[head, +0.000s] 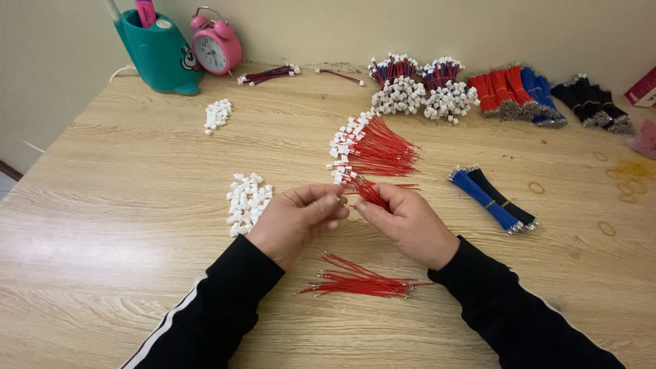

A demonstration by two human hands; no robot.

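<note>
My left hand [295, 220] and my right hand [408, 224] meet over the wooden table [116, 157], fingertips together. My right hand pinches a short red wire [372, 193]; my left hand pinches at its end, where a small white connector seems to sit, mostly hidden by fingers. Just beyond lies a fan of red wires fitted with white connectors [369, 147]. A pile of loose white connectors [247, 201] lies left of my left hand. Bare red wires [361, 281] lie in a loose bundle below my hands.
A blue and black wire bundle [493, 199] lies to the right. Along the back are bundles of red, blue and black wires [526, 92], finished wire clusters [420, 89], a small connector pile [217, 114], a teal holder [158, 55] and a pink alarm clock [216, 45].
</note>
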